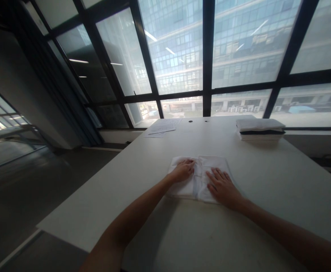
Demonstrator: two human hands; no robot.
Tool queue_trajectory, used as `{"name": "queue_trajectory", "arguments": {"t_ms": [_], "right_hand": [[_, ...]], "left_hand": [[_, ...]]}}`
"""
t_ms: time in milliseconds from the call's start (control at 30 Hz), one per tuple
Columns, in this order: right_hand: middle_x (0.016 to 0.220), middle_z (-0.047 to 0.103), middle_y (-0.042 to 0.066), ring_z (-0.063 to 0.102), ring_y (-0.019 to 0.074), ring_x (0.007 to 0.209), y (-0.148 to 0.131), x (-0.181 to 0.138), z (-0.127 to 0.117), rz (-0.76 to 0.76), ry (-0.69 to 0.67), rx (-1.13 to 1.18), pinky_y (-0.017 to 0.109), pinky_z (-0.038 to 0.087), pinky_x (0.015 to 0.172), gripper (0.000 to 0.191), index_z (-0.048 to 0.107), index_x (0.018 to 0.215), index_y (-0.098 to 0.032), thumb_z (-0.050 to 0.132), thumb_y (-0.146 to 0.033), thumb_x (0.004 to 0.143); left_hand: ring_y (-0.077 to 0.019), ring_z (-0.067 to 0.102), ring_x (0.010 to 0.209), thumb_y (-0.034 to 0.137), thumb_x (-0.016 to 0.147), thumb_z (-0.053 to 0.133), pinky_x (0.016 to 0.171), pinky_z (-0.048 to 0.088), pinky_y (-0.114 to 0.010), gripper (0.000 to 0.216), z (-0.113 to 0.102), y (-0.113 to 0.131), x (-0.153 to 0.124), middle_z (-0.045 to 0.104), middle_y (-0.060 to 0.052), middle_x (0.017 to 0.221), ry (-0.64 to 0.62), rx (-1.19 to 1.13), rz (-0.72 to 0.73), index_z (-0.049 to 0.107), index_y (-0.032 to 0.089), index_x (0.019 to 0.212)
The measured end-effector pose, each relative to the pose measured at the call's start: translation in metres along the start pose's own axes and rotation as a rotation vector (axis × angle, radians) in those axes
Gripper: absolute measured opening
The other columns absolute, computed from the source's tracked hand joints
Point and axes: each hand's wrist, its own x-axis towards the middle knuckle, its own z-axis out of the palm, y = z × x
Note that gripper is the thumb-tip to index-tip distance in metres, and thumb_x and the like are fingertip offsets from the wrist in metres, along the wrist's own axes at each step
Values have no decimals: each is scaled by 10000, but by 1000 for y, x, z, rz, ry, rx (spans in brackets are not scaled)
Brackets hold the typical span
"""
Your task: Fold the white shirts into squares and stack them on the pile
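Observation:
A folded white cloth item (184, 189), perhaps a garment, lies flat on the white table in front of me. A seam or gap runs down its middle, parting it into two halves. My left hand (184, 170) rests on the left half, its fingers stretched toward the middle seam. On the right half lies my right hand (223, 189), palm down with the fingers spread. Both hands touch the top of the cloth, and neither grips it. Parts of the cloth are hidden under the hands.
The white table (120, 189) reaches to a large window wall. A stack of folded cloths (260, 130), mostly white with one dark layer, stands at the back right. Loose paper sheets (162, 127) lie at the back left. A dark curtain (58, 83) hangs to the left.

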Motion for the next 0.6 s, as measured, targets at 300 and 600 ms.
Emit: {"name": "queue_trajectory", "arguments": {"t_ms": [300,600], "right_hand": [[1642,327,176,245,365,1530,-1,-1,-3,-35,-43,32,575,225,1206,532,467,1542,-213,399,-380,1041],[1669,286,117,163,272,1563,-24,3,-25,-300,-53,240,549,179,1243,530,425,1558,-217,386,-365,1051]], "left_hand": [[-420,164,1541,553,1050,281,1202,118,-669,607,20,6,-5,313,-92,1664,19,148,-258,368,282,1585],[-516,110,1517,612,1018,290,1144,108,-756,638,14,5,-1,261,-42,1687,-50,129,-324,328,353,1600]]}}
